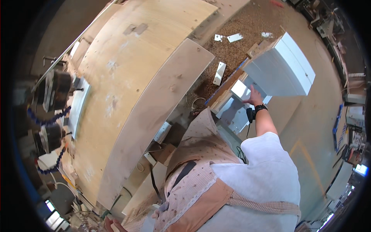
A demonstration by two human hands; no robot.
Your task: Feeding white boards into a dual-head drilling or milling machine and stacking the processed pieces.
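My right hand (pixel 253 96), with a dark band at the wrist, reaches to the stacked white panels on my right. Its fingers are spread beside a small white board (pixel 240 90) and seem to touch its edge; no firm grip shows. A taller stack of long white panels (pixel 280 65) stands just beyond the hand. Only some fingers of my left hand (pixel 114 225) show at the lower edge, apart and with nothing visible in them.
A large wooden worktable (pixel 143 58) curves across the left. Dark machine heads (pixel 58 91) with blue hoses stand at its far left, near a white board (pixel 79 108). Wood chips (pixel 247 27) and loose white offcuts (pixel 219 73) lie on the floor ahead.
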